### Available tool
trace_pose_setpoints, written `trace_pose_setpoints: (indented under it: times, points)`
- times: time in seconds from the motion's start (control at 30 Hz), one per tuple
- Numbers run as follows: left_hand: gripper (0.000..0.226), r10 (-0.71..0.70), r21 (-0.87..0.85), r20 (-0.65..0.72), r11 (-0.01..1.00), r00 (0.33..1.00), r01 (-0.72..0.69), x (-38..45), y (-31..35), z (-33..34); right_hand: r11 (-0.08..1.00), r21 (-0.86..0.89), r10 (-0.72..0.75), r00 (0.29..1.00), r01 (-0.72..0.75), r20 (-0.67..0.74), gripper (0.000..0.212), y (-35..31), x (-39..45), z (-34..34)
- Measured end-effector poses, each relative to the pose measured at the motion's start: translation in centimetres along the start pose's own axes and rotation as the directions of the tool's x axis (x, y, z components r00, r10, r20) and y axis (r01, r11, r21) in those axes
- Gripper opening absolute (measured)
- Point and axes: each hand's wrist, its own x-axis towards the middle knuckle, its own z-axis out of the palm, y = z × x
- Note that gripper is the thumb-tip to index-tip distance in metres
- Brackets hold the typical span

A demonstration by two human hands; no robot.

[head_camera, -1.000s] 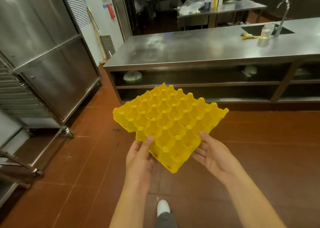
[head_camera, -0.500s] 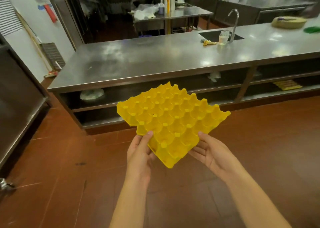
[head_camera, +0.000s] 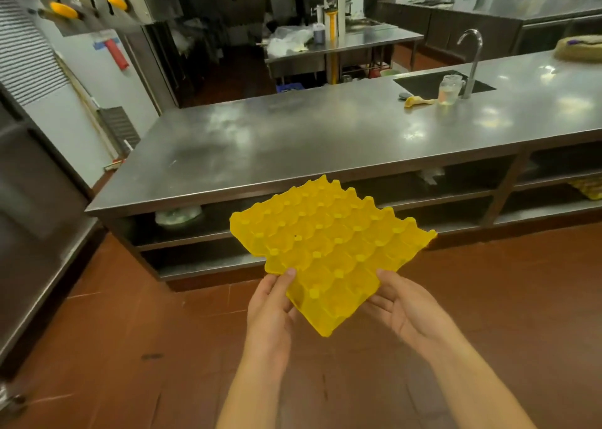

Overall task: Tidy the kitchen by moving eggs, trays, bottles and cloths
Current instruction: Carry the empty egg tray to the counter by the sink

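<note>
I hold an empty yellow plastic egg tray (head_camera: 329, 249) in front of me, one corner pointing toward my body. My left hand (head_camera: 272, 301) grips its near left edge, thumb on top and fingers underneath. My right hand (head_camera: 402, 305) holds the near right edge, thumb on the rim and fingers spread below. The tray hangs over the red tile floor, just short of the long steel counter (head_camera: 293, 148). A yellow cloth (head_camera: 417, 101) and a glass jar (head_camera: 450, 89) sit on the counter beside the sink (head_camera: 433, 83).
Open shelves (head_camera: 208, 233) run under the counter, with a white bundle at the left and yellow trays (head_camera: 591, 187) at the far right. A steel cabinet (head_camera: 35, 220) stands to my left. A second steel table (head_camera: 345, 41) with bags stands behind.
I have stepped closer to the counter and the view has swung right. The tray stays in both hands with the same grip.
</note>
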Motion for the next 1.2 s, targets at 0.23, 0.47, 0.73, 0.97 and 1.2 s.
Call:
trace_pose_setpoints:
  times: [0.23, 0.47, 0.73, 0.97, 1.2]
  points:
    - [0.045, 0.083, -0.064, -0.083, 0.994, 0.993, -0.088, 7.4, 1.9, 4.5, 0.996, -0.083, 0.024, 0.99, -0.012, 0.141, 0.03, -6.6, 9.9, 1.8]
    - [0.045, 0.056, -0.013, -0.104, 0.998, 0.993, -0.058, 14.0, 1.8, 8.1, 0.998, -0.02, 0.058, 0.993, -0.057, 0.102, 0.026, -9.7, 16.5, 1.0]
    - [0.03, 0.01, 0.124, 0.042, 0.992, 0.999, -0.015, 25.1, 0.9, 13.6, 0.997, 0.065, -0.028, 0.999, 0.031, -0.038, 0.029, -14.1, 24.5, -1.2]
    - [0.029, -0.117, 0.186, 0.277, 0.98, 0.954, 0.066, 36.6, 1.4, 21.6, 0.975, 0.111, -0.157, 0.95, 0.192, -0.268, 0.038, -20.9, 30.7, -2.9]
    - [0.049, -0.298, 0.286, 0.543, 0.945, 0.785, 0.16, 41.4, -0.5, 32.4, 0.889, 0.121, -0.305, 0.769, 0.441, -0.562, 0.064, -26.2, 30.8, -8.3]
